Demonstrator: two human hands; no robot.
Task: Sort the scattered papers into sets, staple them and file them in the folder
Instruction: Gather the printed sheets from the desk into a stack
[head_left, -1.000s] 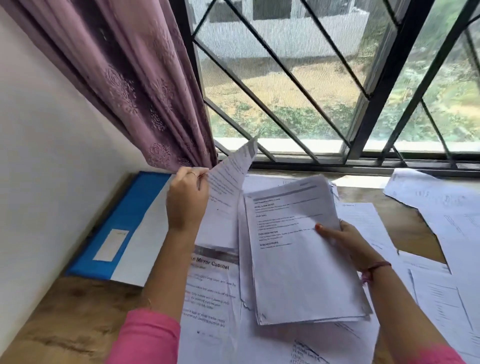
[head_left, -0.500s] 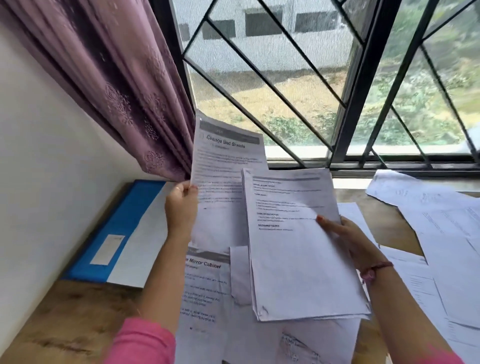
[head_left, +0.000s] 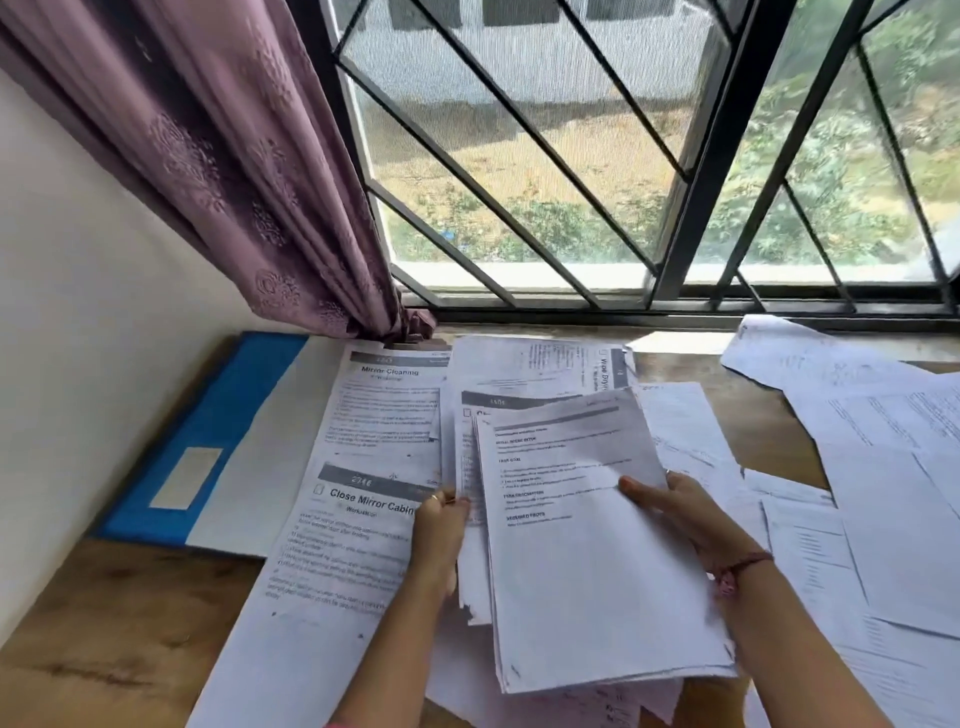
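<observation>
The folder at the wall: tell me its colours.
The folder is blue with a white part and a pale label, seen in the head view.

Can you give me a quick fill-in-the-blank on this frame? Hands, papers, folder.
1. The right hand holds a stack of papers by its ____ edge.
2. The folder lying by the wall is blue and ____.
3. The sheet titled "Mirror Cleaning" lies flat on the table, between the folder and the ____ hand's papers.
4. The left hand has its grip on a sheet tucked ____ the stack.

Missing words: right; white; left; behind
</observation>
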